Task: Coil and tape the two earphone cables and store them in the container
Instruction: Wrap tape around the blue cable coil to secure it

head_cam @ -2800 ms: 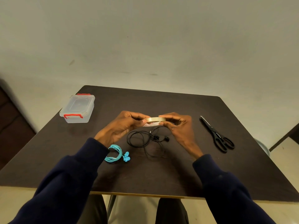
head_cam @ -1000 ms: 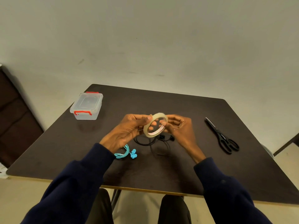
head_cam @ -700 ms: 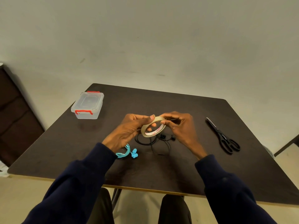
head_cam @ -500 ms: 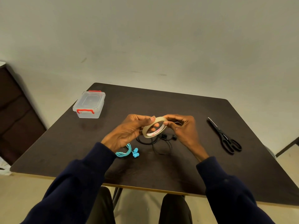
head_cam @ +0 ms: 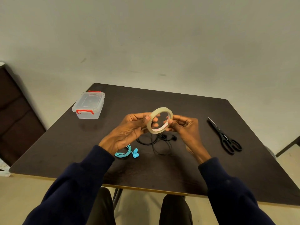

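Both left hand (head_cam: 128, 132) and right hand (head_cam: 183, 127) pinch the tape (head_cam: 162, 109), now tipped upright from flat: end-hunting likely; black cable (head_cam: 164, 137) at 6 o'clock untaped.

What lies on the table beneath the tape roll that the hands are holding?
The black earphone cable lies loosely looped on the table. The left hand and right hand, gripping the tape roll, cover part of its loop.

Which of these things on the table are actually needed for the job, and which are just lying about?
For the job:
tape roll, held by the left hand and the right hand
black earphones
blue earphones
container, lid on
scissors, probably for cutting tape

Just there:
table
dark cabinet at the left
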Tool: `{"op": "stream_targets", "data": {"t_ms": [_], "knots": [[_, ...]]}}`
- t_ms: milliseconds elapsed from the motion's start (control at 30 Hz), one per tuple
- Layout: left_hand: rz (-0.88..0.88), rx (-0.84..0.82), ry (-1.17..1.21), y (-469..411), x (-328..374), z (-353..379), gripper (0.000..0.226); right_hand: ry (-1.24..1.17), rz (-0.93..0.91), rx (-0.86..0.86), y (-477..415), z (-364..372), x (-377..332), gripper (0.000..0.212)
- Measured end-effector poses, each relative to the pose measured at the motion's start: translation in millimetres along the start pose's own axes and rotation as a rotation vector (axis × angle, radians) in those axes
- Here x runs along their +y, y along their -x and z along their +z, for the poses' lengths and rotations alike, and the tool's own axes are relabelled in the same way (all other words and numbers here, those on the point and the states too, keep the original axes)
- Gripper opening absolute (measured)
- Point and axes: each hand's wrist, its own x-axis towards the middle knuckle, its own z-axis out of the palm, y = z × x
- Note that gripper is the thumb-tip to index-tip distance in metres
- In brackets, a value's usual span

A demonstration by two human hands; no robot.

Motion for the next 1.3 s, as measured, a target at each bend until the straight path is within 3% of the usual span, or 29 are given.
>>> {"op": "stream_targets", "data": {"t_ms": [533,700,900,1167,1300], "knots": [[0.053,-0.011,0.042,4.6,-3.3,3.6,0.037,-0.188,0.245,-0.035,9.8,15.8,11.2,0.019],[0.044,0.123,-0.014,3.4,-5.4,14.3,0.04,-0.059,0.127,-0.04,9.9,18.4,11.4,0.018],[0.037,0.256,0.02,3.1,-4.7,22.2,0.024,0.065,0.004,-0.027,7.5,21.3,10.3,0.016],[-0.031,0.385,-0.031,0.2,-3.1,25.8,0.032,0.167,-0.054,-0.011,10.3,26.3,11.3,0.017],[-0.045,0.427,-0.094,-1.9,-2.6,21.5,0.027,0.33,-0.108,-0.039,8.9,24.1,10.6,0.03]]}}
